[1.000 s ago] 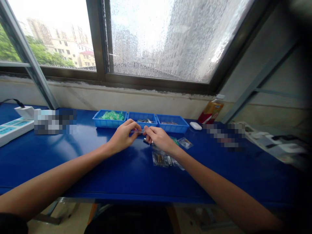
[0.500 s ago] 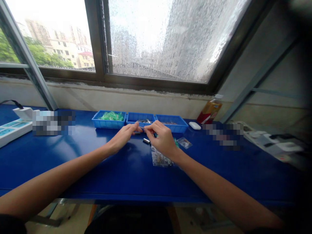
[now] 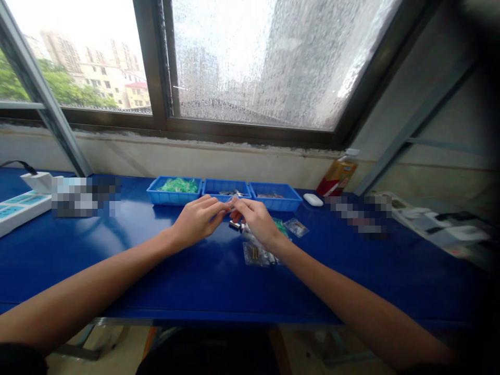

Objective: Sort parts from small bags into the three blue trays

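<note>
My left hand (image 3: pixel 199 219) and my right hand (image 3: pixel 255 221) meet in front of the blue bins, their fingertips pinched together. Between them shows a bit of a small clear plastic bag (image 3: pixel 232 200); the fingers cover most of it. Just below the fingertips a small dark and silver piece (image 3: pixel 235 224) lies on the blue table. Under and beside my right hand are clear packets (image 3: pixel 255 254) with thin brass-coloured pieces inside. Some green plastic (image 3: pixel 281 227) peeks out past the right wrist.
Three blue bins stand in a row: the left bin (image 3: pixel 174 198) holds green plastic, the middle bin (image 3: pixel 207 194) and right bin (image 3: pixel 287 204) small parts. Farther right are a flat packet (image 3: pixel 297 227), a white case (image 3: pixel 313 200) and a bottle (image 3: pixel 339 174). A power strip (image 3: pixel 23 207) lies left.
My left hand has turned and closed its fingers on the clear plastic beside my right hand's fingertips. The right hand has shifted slightly; the parts on the table stay put.
</note>
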Tool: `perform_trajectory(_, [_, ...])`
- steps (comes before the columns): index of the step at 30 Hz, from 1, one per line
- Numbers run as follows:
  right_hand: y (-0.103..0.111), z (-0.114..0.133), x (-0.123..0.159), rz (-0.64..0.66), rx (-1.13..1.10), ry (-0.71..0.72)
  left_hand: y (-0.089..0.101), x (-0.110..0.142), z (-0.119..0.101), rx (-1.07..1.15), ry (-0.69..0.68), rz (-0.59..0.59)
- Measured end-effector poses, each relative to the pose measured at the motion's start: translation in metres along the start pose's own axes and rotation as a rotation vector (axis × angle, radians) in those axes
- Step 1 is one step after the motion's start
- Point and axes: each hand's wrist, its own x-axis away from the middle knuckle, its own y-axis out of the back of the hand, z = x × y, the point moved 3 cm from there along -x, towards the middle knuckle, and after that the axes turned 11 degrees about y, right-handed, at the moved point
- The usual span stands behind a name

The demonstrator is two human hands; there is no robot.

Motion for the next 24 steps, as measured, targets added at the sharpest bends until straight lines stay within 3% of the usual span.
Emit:
perform_trajectory(4, [0.006, 0.000, -0.004, -0.021, 0.015, 0.064, -0.002, -0.001, -0.002, 0.004, 0.046, 0.020])
perform_trajectory(10, [0.069, 0.001, -0.021, -0.288, 0.748, 0.459, -0.018, 0.003, 0.016, 0.006, 0.170, 0.183])
perform_trajectory(11, [0.080, -0.004, -0.023, -0.294, 0.852, 0.463, -0.022, 0.004, 0.020, -0.010, 0.171, 0.221])
perform_trajectory(14, [0.099, -0.023, -0.029, -0.239, 1.113, 0.286, -0.030, 0.005, 0.029, -0.040, 0.178, 0.304])
perform_trajectory(17, [0.083, -0.028, -0.024, -0.130, 1.161, 0.269, -0.030, 0.005, 0.032, -0.046, 0.173, 0.317])
perform_trajectory(21, [0.030, -0.012, -0.008, 0.092, 1.000, 0.442, -0.029, 0.003, 0.029, -0.028, 0.176, 0.286])
perform_trajectory(24, [0.004, -0.006, 0.000, 0.254, 0.889, 0.458, -0.027, 0.002, 0.024, 0.062, 0.236, 0.245])
